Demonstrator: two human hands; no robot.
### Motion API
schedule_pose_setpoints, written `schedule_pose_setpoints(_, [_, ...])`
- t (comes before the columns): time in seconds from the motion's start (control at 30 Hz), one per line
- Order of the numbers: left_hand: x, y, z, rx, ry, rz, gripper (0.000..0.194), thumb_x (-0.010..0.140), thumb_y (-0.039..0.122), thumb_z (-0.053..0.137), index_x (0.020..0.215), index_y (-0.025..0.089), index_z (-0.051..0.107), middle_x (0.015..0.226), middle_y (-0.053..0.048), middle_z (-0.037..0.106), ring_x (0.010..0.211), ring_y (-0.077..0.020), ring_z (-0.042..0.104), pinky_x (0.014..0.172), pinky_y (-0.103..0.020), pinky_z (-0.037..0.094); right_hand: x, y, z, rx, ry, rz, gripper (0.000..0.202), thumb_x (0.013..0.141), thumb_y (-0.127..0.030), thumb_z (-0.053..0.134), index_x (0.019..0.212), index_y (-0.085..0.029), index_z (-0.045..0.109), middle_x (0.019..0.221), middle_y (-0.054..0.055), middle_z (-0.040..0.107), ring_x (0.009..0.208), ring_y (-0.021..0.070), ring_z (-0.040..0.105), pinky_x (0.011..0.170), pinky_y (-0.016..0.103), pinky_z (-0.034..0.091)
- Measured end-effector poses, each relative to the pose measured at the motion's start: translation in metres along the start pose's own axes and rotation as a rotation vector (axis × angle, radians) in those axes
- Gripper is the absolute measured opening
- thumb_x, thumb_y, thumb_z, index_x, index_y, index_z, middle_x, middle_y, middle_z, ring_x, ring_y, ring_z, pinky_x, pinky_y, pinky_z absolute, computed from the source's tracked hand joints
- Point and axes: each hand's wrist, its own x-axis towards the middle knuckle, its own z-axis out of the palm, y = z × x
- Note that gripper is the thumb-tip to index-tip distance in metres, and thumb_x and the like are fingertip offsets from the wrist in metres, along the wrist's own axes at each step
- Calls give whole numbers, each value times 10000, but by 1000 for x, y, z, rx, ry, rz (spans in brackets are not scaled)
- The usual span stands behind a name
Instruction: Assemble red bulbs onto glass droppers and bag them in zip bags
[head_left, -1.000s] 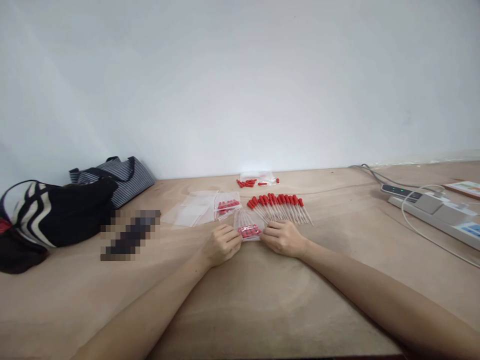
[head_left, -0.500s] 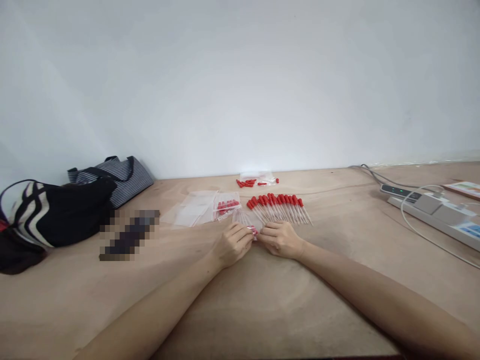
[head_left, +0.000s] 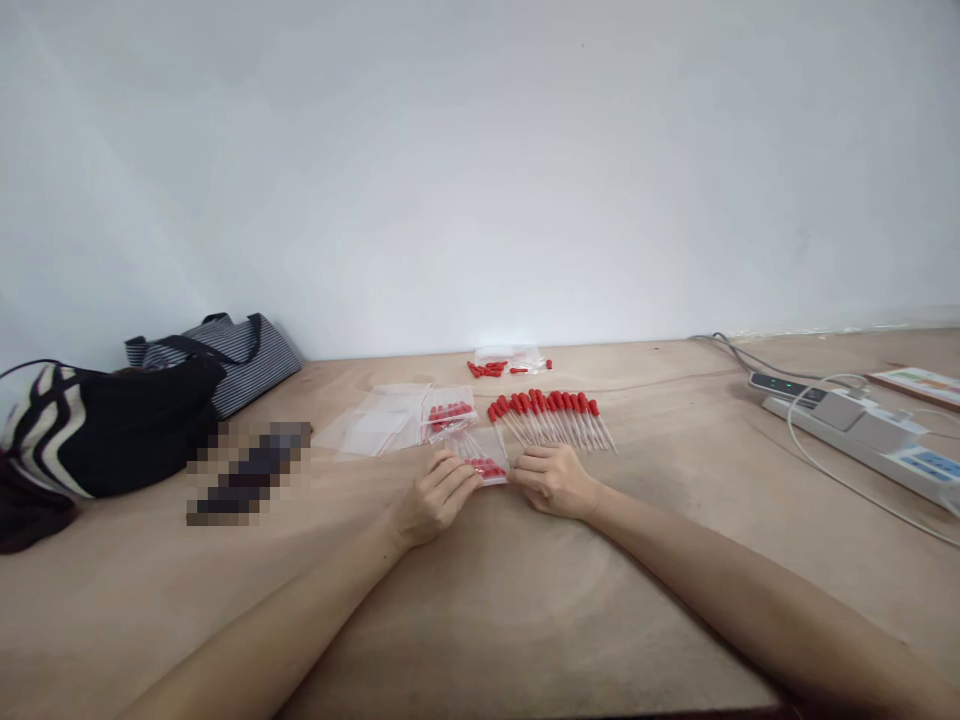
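Between my hands lies a small clear plastic bag (head_left: 491,480) with several red-capped droppers in it, caps toward me. My left hand (head_left: 441,495) is closed on the bag's left side. My right hand (head_left: 551,482) pinches its right corner. Just behind, a filled bag (head_left: 450,414) of red-capped droppers lies beside flat clear bags (head_left: 382,418). A row of loose droppers (head_left: 553,415) with red caps and clear stems fans out beyond my right hand.
Farther back are loose red caps (head_left: 489,369) and a clear bag (head_left: 517,357). At left lie a striped bag (head_left: 259,365), a black cloth item (head_left: 142,425) and a blurred dark object (head_left: 251,475). A power strip (head_left: 862,440) with cables stands at right.
My left hand has moved left, away from my right hand, and more of the bag and its red caps now shows between them. The view has shifted slightly.
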Motion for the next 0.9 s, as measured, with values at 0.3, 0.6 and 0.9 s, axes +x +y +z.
schedule_pose_setpoints(0.3, [0, -4, -9, 62, -63, -116, 164, 850, 108, 451, 716, 149, 535, 627, -15, 589, 613, -134, 529, 652, -296, 419, 1, -1, 0, -23, -6, 11, 220, 797, -144, 389, 624, -177, 521, 590, -5, 517, 585, 105, 420, 513, 249, 232])
schedule_pose_setpoints(0.6, [-10, -12, -10, 84, -191, -155, 274, 886, 135, 380, 637, 155, 491, 586, -7, 514, 569, -135, 459, 617, -277, 373, 0, 0, -1, -3, -47, 30, 268, 823, -152, 365, 602, -173, 515, 580, -2, 520, 565, 100, 426, 508, 242, 239])
schedule_pose_setpoints(0.9, [-17, -13, -18, -635, -210, -966, 292, 799, 450, 491, 808, 163, 542, 779, -35, 580, 731, -166, 549, 661, -289, 448, -4, 0, -1, 114, -27, 138, 193, 845, -278, 463, 776, -201, 626, 703, 5, 610, 645, 95, 517, 544, 214, 317])
